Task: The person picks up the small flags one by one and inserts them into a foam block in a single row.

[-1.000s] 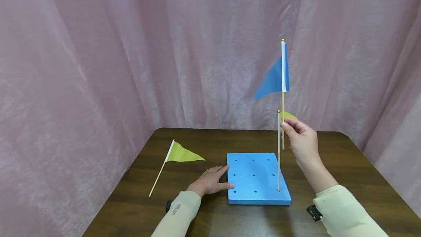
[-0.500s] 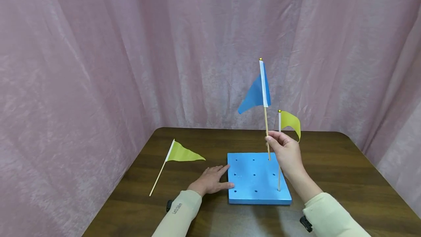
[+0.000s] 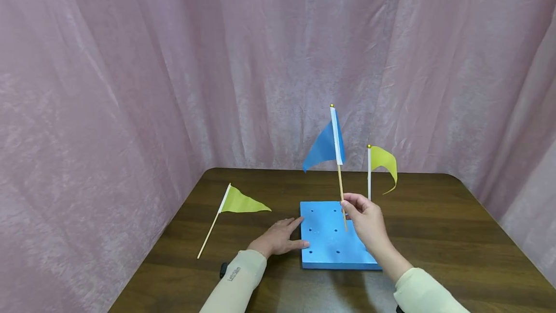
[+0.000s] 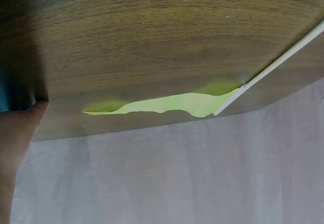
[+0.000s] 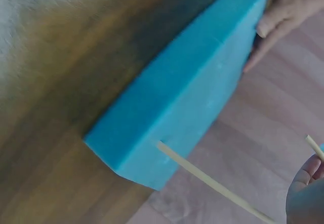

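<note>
My right hand pinches the thin wooden stick of a blue pennant flag between thumb and fingers. The flag leans slightly left, and its lower end overlaps the middle of the blue pegboard in the head view. My left hand rests at the board's left edge, fingers spread and thumb over the rim. A yellow-green flag stands upright in the board's front right hole; my right hand hides part of its stick. In the right wrist view that stick rises from the board's corner.
A second yellow-green flag lies on the dark wooden table to the left of my left hand. Pink curtains hang behind and beside the table. Several small holes show in the board's top.
My right hand has carried the blue flag left, down and toward me, from beyond the standing flag to over the board. My left hand has stayed in place.
</note>
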Available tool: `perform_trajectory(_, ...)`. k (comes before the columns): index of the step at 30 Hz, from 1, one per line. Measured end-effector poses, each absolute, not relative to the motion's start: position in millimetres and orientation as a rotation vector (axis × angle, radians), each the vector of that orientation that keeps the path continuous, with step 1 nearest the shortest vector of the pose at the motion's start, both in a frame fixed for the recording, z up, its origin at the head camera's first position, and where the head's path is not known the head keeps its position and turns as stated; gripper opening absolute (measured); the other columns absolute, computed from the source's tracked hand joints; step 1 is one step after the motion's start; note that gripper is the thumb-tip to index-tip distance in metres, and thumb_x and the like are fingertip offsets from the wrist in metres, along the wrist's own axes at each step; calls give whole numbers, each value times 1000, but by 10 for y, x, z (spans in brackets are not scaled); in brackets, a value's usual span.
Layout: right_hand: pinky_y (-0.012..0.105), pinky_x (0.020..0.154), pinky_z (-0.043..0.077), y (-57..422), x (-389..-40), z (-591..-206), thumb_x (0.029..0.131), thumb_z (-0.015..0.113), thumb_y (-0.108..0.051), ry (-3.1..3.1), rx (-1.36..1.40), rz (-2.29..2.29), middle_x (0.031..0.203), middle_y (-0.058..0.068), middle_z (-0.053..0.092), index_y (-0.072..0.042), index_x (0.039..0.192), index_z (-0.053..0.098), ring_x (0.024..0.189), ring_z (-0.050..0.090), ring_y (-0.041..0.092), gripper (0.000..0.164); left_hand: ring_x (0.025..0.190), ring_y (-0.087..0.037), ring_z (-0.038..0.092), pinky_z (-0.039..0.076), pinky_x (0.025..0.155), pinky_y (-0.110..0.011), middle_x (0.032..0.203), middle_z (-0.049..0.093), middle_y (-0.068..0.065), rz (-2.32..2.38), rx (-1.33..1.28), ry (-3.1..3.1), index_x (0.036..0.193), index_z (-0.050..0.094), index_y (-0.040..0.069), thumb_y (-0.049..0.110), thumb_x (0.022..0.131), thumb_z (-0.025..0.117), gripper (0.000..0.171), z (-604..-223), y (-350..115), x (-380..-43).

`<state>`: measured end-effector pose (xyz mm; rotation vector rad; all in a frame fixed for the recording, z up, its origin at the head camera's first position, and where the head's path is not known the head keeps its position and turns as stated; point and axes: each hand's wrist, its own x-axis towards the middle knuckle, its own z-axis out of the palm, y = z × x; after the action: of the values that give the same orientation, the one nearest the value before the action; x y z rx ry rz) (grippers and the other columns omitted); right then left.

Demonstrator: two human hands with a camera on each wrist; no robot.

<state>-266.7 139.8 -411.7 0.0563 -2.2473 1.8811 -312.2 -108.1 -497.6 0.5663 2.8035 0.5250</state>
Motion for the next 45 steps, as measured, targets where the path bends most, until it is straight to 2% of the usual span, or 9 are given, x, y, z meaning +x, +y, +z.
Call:
perform_trajectory(6,26,73,56,1350,-2654,-4259,98,64,-9,-2245,57,1910,94,9,67,1,112,68,83,63,18,18,145,-31,29,31,113,-53,158,34,-9,526,554,2804,158,28,29,69,89,56,84,-4956,-1070,-3117)
perform_trajectory(10,29,73,57,1324,-2639,-4306,97,65,-7,-2240,65,1920,92,10,67,3,109,68,80,63,16,16,146,-31,28,31,113,-53,158,34,-8,527,538,2801,158,28,31,70,88,56,84,-4971,-1071,-3116)
perform_trajectory(23,28,72,57,1314,-2590,-4461,97,64,-5,-2316,98,1860,90,9,67,4,106,66,80,63,17,12,145,-33,29,31,113,-53,157,35,-10,525,531,2802,158,28,30,69,88,57,85,-4984,-1075,-3134)
perform_trajectory(30,28,73,58,1305,-2588,-4542,96,64,-4,-2339,89,1853,96,19,66,4,106,64,81,64,20,13,145,-33,29,31,112,-53,157,35,-10,512,527,2805,158,28,30,70,88,56,85,-4993,-1071,-3142)
perform_trajectory(38,30,74,58,1312,-2565,-4617,96,64,-4,-2381,100,1802,92,12,65,3,104,64,83,63,20,10,145,-32,28,31,113,-53,158,34,-9,516,532,2805,158,28,31,70,88,56,85,-4997,-1080,-3142)
perform_trajectory(45,31,74,58,1311,-2566,-4644,97,63,-3,-2381,96,1805,92,14,66,3,103,63,82,63,20,9,146,-31,28,31,113,-53,158,34,-9,516,521,2807,158,28,31,70,87,57,85,-5001,-1074,-3142)
